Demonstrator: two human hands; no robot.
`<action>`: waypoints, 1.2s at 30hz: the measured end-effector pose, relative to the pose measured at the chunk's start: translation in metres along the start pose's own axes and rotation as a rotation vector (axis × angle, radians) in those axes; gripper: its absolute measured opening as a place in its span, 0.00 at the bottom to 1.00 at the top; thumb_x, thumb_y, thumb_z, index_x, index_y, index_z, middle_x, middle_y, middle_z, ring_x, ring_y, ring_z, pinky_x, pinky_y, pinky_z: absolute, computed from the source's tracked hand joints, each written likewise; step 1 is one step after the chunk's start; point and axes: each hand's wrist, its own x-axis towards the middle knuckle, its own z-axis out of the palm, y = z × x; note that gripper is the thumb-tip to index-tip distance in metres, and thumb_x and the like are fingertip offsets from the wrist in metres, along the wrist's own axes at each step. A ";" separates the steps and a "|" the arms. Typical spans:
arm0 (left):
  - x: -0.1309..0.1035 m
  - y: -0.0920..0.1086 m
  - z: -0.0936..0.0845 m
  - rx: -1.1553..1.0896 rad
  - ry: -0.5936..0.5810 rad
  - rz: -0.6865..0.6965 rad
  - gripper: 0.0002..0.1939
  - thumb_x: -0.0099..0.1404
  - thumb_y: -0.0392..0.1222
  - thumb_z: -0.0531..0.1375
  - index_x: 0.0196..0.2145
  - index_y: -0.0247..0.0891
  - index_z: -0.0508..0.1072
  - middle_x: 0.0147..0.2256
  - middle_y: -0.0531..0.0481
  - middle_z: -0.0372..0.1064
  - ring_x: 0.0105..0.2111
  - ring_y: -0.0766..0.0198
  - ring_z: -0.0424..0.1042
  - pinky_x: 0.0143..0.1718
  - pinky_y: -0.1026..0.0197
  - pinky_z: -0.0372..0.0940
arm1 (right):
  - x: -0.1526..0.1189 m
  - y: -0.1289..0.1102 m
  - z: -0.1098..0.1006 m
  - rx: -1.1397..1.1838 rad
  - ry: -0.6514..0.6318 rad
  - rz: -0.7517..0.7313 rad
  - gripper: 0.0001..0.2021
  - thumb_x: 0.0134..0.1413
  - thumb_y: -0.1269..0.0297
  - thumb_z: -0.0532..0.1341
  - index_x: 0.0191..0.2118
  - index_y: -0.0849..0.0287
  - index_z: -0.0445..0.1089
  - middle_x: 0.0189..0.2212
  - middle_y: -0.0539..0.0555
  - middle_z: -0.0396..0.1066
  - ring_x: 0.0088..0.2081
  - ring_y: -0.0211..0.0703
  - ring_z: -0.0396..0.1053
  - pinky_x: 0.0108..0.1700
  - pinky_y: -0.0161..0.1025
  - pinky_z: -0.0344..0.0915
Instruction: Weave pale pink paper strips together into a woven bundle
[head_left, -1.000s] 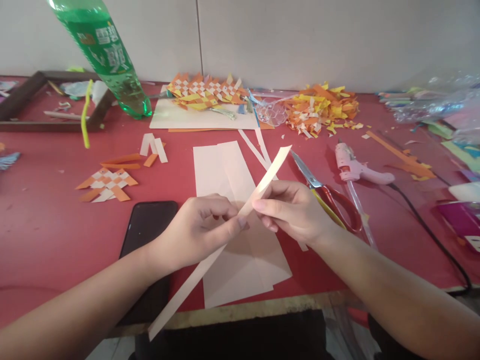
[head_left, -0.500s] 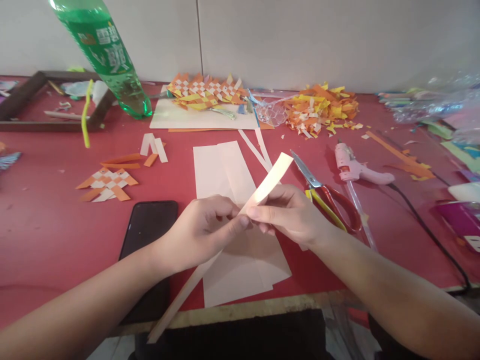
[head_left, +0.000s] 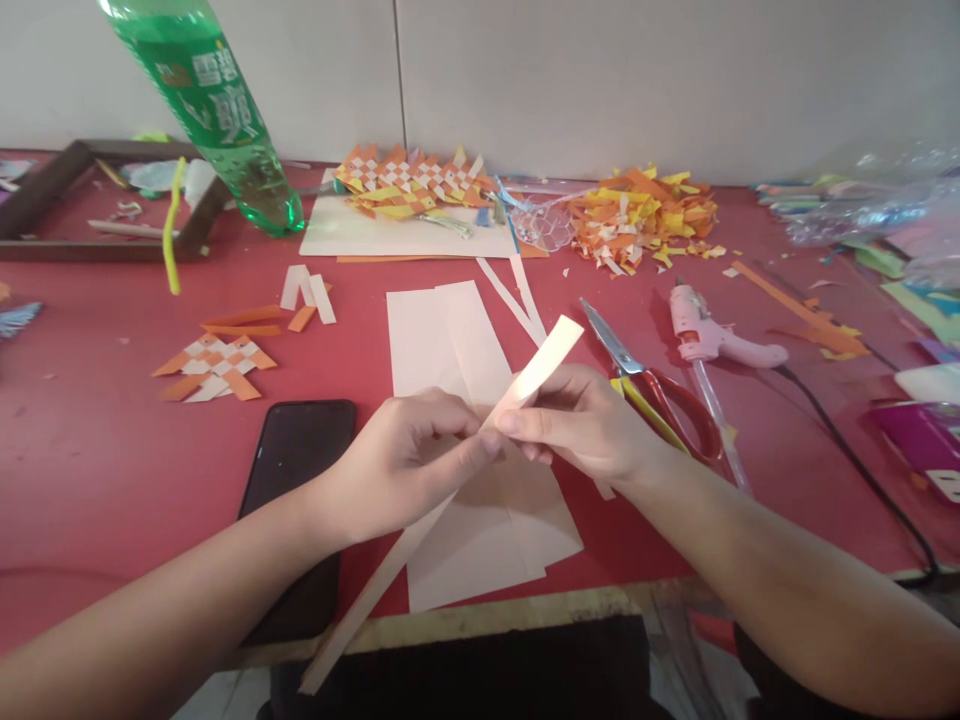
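A long pale paper strip (head_left: 551,358) runs diagonally through both hands, its lower end hanging past the table edge. My left hand (head_left: 420,460) pinches the strip near its middle between thumb and fingers. Right beside it, my right hand (head_left: 577,420) grips the strip with the thumb on top, below the upper end. Beneath the hands lie white paper sheets (head_left: 480,540), partly covered by them. Scissors (head_left: 637,370) with red and yellow handles rest to the right of my right hand. A black phone (head_left: 300,450) lies under my left forearm.
A green bottle (head_left: 225,120) stands at the back left beside a brown frame (head_left: 97,245). Woven orange-and-white paper pieces (head_left: 217,368) lie left. Orange and yellow paper scraps (head_left: 645,215) are heaped behind. A pink glue gun (head_left: 720,335) with a black cord sits right.
The strip's upper end has dipped slightly, and its lower part has turned to show more width. Both hands keep their hold in nearly the same place.
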 end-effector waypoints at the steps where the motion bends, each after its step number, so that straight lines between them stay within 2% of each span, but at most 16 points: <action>1: 0.000 0.000 0.000 0.014 0.014 0.003 0.11 0.67 0.41 0.58 0.31 0.34 0.77 0.27 0.51 0.72 0.27 0.70 0.66 0.29 0.67 0.61 | 0.000 0.000 0.000 0.002 -0.004 0.005 0.05 0.52 0.66 0.68 0.29 0.61 0.77 0.20 0.49 0.70 0.21 0.31 0.63 0.19 0.29 0.60; 6: 0.001 0.001 -0.002 0.021 -0.010 0.025 0.12 0.68 0.41 0.57 0.32 0.36 0.78 0.27 0.51 0.72 0.29 0.69 0.67 0.31 0.67 0.62 | 0.000 0.000 0.002 0.033 0.002 -0.004 0.05 0.52 0.67 0.68 0.28 0.61 0.76 0.24 0.50 0.74 0.21 0.31 0.64 0.19 0.28 0.59; 11: 0.000 0.001 -0.002 -0.052 0.003 -0.032 0.11 0.67 0.40 0.59 0.31 0.34 0.79 0.27 0.51 0.71 0.26 0.70 0.66 0.27 0.68 0.61 | 0.001 0.001 0.001 0.021 0.084 0.002 0.09 0.52 0.63 0.68 0.26 0.60 0.73 0.18 0.46 0.68 0.19 0.31 0.62 0.19 0.29 0.58; 17: 0.000 0.002 0.000 -0.013 -0.034 0.012 0.12 0.67 0.40 0.58 0.30 0.33 0.79 0.26 0.50 0.72 0.25 0.69 0.66 0.26 0.67 0.61 | 0.001 -0.003 0.001 0.002 0.028 -0.032 0.10 0.51 0.64 0.69 0.23 0.60 0.72 0.18 0.46 0.67 0.20 0.30 0.61 0.20 0.30 0.58; 21: 0.001 0.002 0.000 -0.038 -0.095 0.055 0.12 0.69 0.40 0.57 0.37 0.35 0.80 0.31 0.48 0.76 0.35 0.65 0.72 0.36 0.64 0.65 | 0.001 -0.004 0.002 0.001 -0.035 -0.038 0.07 0.51 0.65 0.68 0.26 0.61 0.75 0.19 0.48 0.69 0.21 0.32 0.63 0.20 0.30 0.59; 24: 0.001 0.002 0.000 -0.087 -0.099 0.065 0.12 0.70 0.38 0.56 0.37 0.36 0.80 0.33 0.47 0.78 0.35 0.64 0.72 0.39 0.63 0.66 | 0.001 -0.003 0.003 0.014 -0.052 -0.021 0.05 0.53 0.67 0.68 0.29 0.62 0.77 0.21 0.49 0.71 0.22 0.32 0.64 0.20 0.29 0.60; 30: 0.002 0.002 -0.001 -0.106 -0.079 0.074 0.14 0.69 0.38 0.56 0.31 0.35 0.80 0.27 0.48 0.74 0.29 0.65 0.69 0.30 0.63 0.64 | 0.000 -0.001 0.002 0.025 0.024 -0.048 0.07 0.53 0.66 0.68 0.27 0.61 0.74 0.19 0.47 0.69 0.20 0.30 0.63 0.18 0.28 0.59; 36: 0.001 0.002 -0.001 -0.062 -0.068 0.068 0.14 0.69 0.39 0.56 0.30 0.35 0.80 0.22 0.50 0.68 0.25 0.66 0.65 0.25 0.64 0.61 | 0.001 -0.004 0.000 0.060 0.024 -0.046 0.07 0.50 0.66 0.70 0.24 0.61 0.75 0.19 0.47 0.69 0.19 0.30 0.64 0.18 0.27 0.59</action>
